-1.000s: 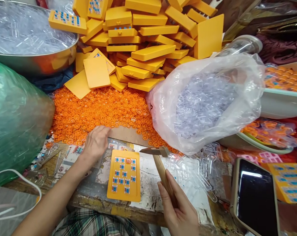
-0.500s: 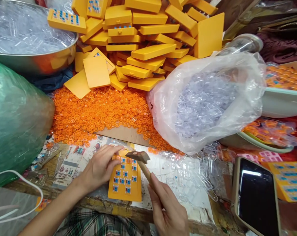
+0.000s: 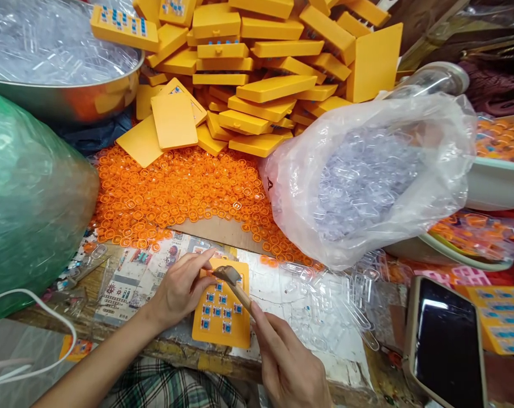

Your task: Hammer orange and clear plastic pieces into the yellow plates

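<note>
A yellow plastic panel (image 3: 222, 323) with several small blue pegs lies flat on the bench near its front edge. My left hand (image 3: 181, 292) rests on the panel's upper left corner, fingers pinched together over something small I cannot make out. My right hand (image 3: 288, 365) grips the wooden handle of a small hammer (image 3: 229, 277), whose metal head sits low over the panel's top edge, right beside my left fingertips.
A heap of orange plastic caps (image 3: 175, 192) covers the bench behind the panel. Stacked yellow panels (image 3: 260, 62) rise at the back. A clear bag of transparent parts (image 3: 367, 175) sits right, a green bag (image 3: 27, 198) left, a metal bowl (image 3: 69, 96) back left, a phone (image 3: 447, 340) lower right.
My left hand came back from the orange caps onto the panel's top left corner. The hammer swung left and down from beside the panel to just over its top edge.
</note>
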### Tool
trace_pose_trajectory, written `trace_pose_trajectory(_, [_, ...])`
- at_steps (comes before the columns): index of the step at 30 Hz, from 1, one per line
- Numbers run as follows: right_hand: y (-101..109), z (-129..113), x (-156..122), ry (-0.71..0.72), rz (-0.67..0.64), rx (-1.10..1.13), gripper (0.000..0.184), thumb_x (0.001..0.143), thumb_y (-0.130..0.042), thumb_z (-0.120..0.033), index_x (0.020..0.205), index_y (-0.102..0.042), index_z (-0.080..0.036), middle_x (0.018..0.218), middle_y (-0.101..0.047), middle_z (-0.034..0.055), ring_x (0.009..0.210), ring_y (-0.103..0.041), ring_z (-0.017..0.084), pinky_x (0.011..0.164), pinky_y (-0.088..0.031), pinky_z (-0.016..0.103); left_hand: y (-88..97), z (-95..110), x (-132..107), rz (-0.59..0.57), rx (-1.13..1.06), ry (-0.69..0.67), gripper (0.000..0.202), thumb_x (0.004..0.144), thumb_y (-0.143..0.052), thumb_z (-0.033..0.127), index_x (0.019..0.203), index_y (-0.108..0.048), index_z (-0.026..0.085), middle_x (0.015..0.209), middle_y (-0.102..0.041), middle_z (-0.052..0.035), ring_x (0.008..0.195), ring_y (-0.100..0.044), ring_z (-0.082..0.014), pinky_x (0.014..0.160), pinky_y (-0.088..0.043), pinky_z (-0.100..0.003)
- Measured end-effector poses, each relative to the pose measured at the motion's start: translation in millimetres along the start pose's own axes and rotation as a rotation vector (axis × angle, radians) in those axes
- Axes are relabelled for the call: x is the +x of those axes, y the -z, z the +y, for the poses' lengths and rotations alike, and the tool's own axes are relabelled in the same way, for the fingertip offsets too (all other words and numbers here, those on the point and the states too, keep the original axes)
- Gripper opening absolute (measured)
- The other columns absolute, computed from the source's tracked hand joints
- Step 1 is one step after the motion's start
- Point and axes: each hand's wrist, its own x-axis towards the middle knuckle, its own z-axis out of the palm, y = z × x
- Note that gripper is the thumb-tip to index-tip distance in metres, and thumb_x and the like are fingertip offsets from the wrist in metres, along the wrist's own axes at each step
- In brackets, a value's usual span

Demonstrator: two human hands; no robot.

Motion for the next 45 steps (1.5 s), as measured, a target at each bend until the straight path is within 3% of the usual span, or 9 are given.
trace_pose_trajectory(7, [2, -2, 3, 0.035, -0.02, -0.066, 0.067, 0.088, -0.041, -0.002, 0.146, -0.029, -0.031, 0.102, -0.067, 0.0075, 0.086, -0.068, 0.015, 0.068, -0.054, 0.024, 0.8, 0, 1, 0.018, 0.009, -0.014, 0.062, 0.089, -0.057, 0.02, 0.144, -0.028, 0.024, 0.093, -0.067, -0.0041, 0.088, -0.061, -0.0155, 0.08, -0.054, -0.03])
trace_pose_trajectory(11, [0, 0, 3, 0.066, 0.089, -0.068, 0.066, 0.087, -0.048, -0.003, 0.145, -0.033, -0.029, 0.103, -0.066, 0.0093, 0.089, -0.067, 0.016, 0.068, -0.053, 0.023, 1.3, 1, 2, 0.02, 0.01, -0.021, 0.06, 0.089, -0.056, 0.02, 0.143, -0.03, 0.024, 0.09, -0.067, -0.0036, 0.085, -0.06, -0.0158, 0.077, -0.055, -0.03])
trace_pose_trajectory(16, [-1, 2, 6, 0.052, 0.0, -0.069, 0.063, 0.088, -0.041, -0.001, 0.144, -0.035, -0.027, 0.098, -0.066, 0.0073, 0.079, -0.067, 0.014, 0.062, -0.052, 0.022, -0.7, -2, 1, 0.039, -0.006, 0.001, 0.064, 0.087, -0.06, 0.021, 0.143, -0.03, 0.024, 0.091, -0.069, -0.0036, 0.087, -0.063, -0.017, 0.083, -0.054, -0.034])
trace_pose_trajectory(22, [-3, 0, 5, 0.07, 0.056, -0.008, 0.064, 0.086, -0.045, 0.001, 0.143, -0.038, -0.027, 0.099, -0.066, 0.0082, 0.082, -0.067, 0.016, 0.064, -0.053, 0.024, 2.4, 1, -3, 0.032, -0.071, 0.085, 0.061, 0.088, -0.059, 0.026, 0.142, -0.032, 0.024, 0.09, -0.07, -0.003, 0.088, -0.065, -0.0167, 0.083, -0.055, -0.034])
trace_pose_trajectory(25, [-7, 1, 4, -0.024, 0.108, 0.174, 0.06, 0.087, -0.047, -0.001, 0.14, -0.043, -0.027, 0.101, -0.066, 0.0063, 0.084, -0.067, 0.014, 0.067, -0.055, 0.022, 11.2, -2, 9, 0.056, -0.004, 0.173, 0.056, 0.082, -0.066, 0.033, 0.133, -0.047, 0.02, 0.093, -0.071, -0.0046, 0.083, -0.067, -0.0159, 0.078, -0.057, -0.03])
trace_pose_trajectory(28, [-9, 4, 5, -0.153, 0.289, 0.317, 0.058, 0.084, -0.056, -0.004, 0.136, -0.048, -0.03, 0.112, -0.066, 0.0035, 0.094, -0.066, 0.015, 0.082, -0.055, 0.025, 17.7, -12, 35, 0.112, 0.215, 0.215, 0.026, 0.086, -0.06, 0.03, 0.107, -0.066, 0.016, 0.103, -0.07, -0.0098, 0.091, -0.066, -0.0189, 0.085, -0.054, -0.032])
trace_pose_trajectory(33, [-8, 6, 1, -0.295, 0.363, 0.345, 0.054, 0.082, -0.062, -0.01, 0.13, -0.054, -0.034, 0.119, -0.066, -0.0002, 0.101, -0.067, 0.017, 0.092, -0.054, 0.03, 13.4, -27, 73, 0.072, 0.37, 0.283, 0.022, 0.088, -0.048, 0.015, 0.092, -0.069, 0.014, 0.094, -0.07, -0.0134, 0.094, -0.063, -0.0264, 0.086, -0.05, -0.042])
trace_pose_trajectory(39, [-17, 14, -17, -0.419, 0.383, 0.369, 0.044, 0.083, -0.063, -0.017, 0.126, -0.059, -0.026, 0.12, -0.067, 0.0041, 0.101, -0.068, 0.02, 0.092, -0.054, 0.034, 11.7, -28, 75, -0.062, 0.335, 0.283, 0.012, 0.085, -0.054, 0.018, 0.083, -0.067, 0.019, 0.08, -0.067, -0.0029, 0.074, -0.063, -0.0169, 0.071, -0.051, -0.028])
trace_pose_trajectory(45, [-16, 17, -16, -0.401, 0.376, 0.357, 0.043, 0.083, -0.063, -0.016, 0.125, -0.059, -0.025, 0.119, -0.068, 0.0054, 0.102, -0.068, 0.021, 0.09, -0.056, 0.033, 13.9, -26, 70, -0.077, 0.34, 0.252, 0.02, 0.088, -0.046, 0.016, 0.085, -0.067, 0.016, 0.088, -0.061, -0.0068, 0.081, -0.06, -0.0192, 0.072, -0.05, -0.031])
